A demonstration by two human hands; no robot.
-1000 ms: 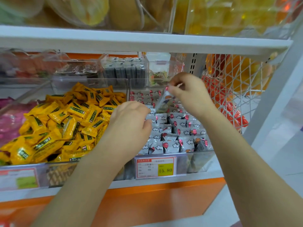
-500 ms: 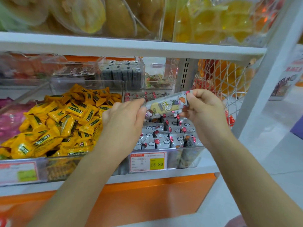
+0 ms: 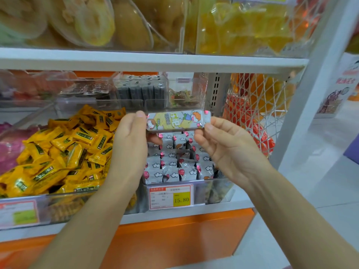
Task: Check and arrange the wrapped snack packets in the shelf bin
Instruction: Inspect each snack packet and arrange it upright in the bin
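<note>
Above the clear shelf bin (image 3: 202, 191) of grey packets (image 3: 174, 167), one long wrapped snack packet (image 3: 177, 121) is held level, pinched at its ends by the left hand (image 3: 130, 144) and right hand (image 3: 227, 146). Yellow sweets (image 3: 64, 152) are heaped alongside; pale floor (image 3: 320, 191) is seen rightward.

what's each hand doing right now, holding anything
Left hand: closed on the left end of the snack packet.
Right hand: closed on the packet's right end, held level above the bin.
</note>
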